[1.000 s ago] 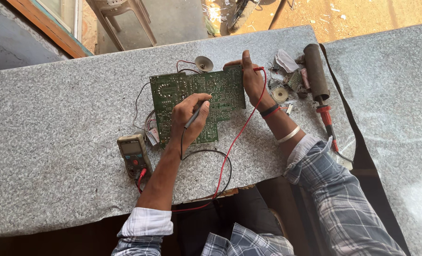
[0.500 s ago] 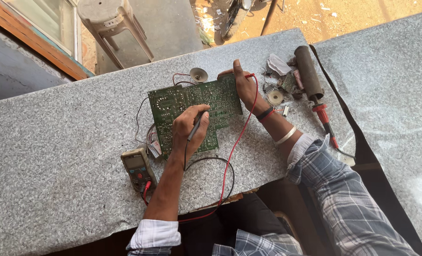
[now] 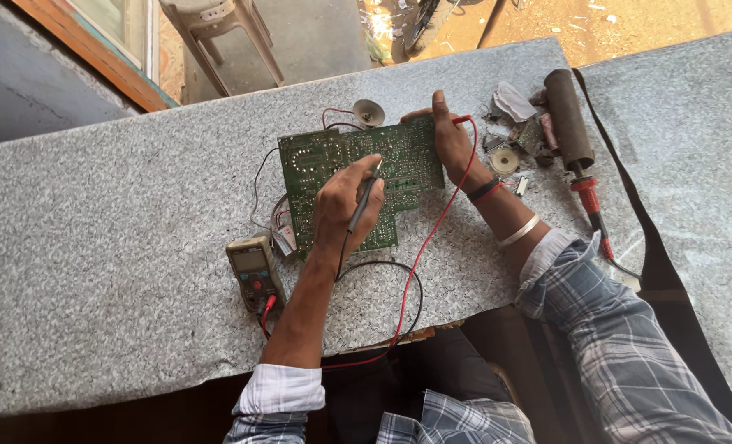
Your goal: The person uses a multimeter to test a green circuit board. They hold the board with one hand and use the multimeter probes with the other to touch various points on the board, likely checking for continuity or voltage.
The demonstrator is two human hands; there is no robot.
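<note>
Green circuit board (image 3: 358, 177) lies flat on the grey tabletop (image 3: 136, 271); my left hand (image 3: 343, 205) has its grip clenched on the black probe (image 3: 364, 199), tip on the board's middle; my right hand (image 3: 450, 136) pinches the red probe (image 3: 462, 120) at the board's far right corner (red lead trails toward me); multimeter (image 3: 255, 270) just left of the board.

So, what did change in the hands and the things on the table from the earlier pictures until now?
Nothing visibly changed. The left hand still holds the black probe on the green circuit board, the right hand still holds the red probe at its edge, and the multimeter lies where it was.
</note>
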